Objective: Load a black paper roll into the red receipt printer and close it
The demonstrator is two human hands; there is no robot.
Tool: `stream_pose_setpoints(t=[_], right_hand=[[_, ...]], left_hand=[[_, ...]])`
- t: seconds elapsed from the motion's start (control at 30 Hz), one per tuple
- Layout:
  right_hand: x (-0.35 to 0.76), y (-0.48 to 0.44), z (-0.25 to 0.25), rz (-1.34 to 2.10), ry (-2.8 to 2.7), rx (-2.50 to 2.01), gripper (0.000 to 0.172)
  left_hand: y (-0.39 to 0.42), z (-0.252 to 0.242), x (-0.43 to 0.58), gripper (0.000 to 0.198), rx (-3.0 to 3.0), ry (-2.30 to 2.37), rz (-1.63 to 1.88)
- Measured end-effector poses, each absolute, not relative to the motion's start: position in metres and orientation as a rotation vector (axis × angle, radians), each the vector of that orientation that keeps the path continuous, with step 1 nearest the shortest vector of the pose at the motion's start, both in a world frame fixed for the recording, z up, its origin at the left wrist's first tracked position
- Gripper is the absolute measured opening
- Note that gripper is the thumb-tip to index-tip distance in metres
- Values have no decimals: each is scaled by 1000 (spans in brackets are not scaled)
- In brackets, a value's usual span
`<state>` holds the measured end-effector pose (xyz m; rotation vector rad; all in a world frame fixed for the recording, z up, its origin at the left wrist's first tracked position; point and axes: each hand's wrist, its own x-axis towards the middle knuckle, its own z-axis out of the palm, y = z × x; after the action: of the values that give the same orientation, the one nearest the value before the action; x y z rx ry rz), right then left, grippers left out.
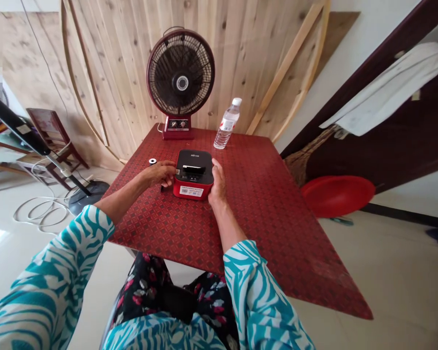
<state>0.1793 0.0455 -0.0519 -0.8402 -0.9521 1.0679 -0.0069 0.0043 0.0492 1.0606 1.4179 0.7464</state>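
Note:
A small red and black receipt printer [194, 170] sits on the table in front of me, with a white label on its near side and a dark slot in its top. My left hand [160, 173] is closed at the printer's left edge, its bent fingertips against the side. Along the right side, my right hand [217, 183] grips the printer with the thumb near the upper edge. Just beyond my left wrist stands a small white paper roll [152, 161] with a dark core. A small black piece shows below my left fingers, mostly hidden.
On the red patterned table [270, 218], a fan [181, 80] stands at the back and a water bottle [227, 124] behind the printer. A wooden panel rises behind. To the right are a red basin [339, 197] and a white cloth [390, 90]; cables [40, 209] lie on the left floor.

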Motion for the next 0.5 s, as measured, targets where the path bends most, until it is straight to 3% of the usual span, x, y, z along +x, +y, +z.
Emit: stream_pose_setpoints(t=[0.17, 0.5], right_hand=[[177, 40, -54, 1021, -971, -864, 53], [174, 39, -71, 1001, -918, -899, 53]], left_hand=[[10, 42, -7, 25, 1011, 1385, 786], [10, 30, -11, 34, 1114, 1350, 861]])
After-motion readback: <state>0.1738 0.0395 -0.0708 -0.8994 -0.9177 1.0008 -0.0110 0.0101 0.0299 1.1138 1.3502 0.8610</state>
